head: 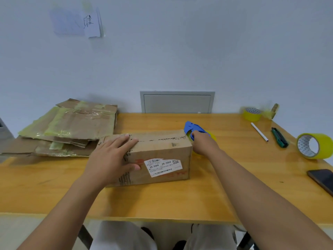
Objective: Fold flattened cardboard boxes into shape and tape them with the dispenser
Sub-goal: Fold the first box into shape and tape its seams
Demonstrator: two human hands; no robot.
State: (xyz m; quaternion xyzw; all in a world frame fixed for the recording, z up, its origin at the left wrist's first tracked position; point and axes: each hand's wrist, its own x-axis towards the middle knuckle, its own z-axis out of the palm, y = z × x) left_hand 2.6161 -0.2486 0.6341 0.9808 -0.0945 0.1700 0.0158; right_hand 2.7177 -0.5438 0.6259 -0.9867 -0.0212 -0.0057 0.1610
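A folded cardboard box [160,152] with a white shipping label stands in the middle of the wooden table [225,186]. My left hand [111,157] lies over its left end, fingers flat on the closed top flaps and thumb against the front face. My right hand [203,143] grips a blue tape dispenser [193,128] with a yellow roll, held against the box's upper right edge. A pile of flattened cardboard boxes [72,127] with yellowish tape remnants lies at the back left.
Two spare yellow tape rolls sit on the right: one at the back [252,114], one nearer [313,146]. A white pen [259,131], a green utility knife [279,138] and a dark phone [322,179] lie there too. A grey wall panel [177,102] is behind the table.
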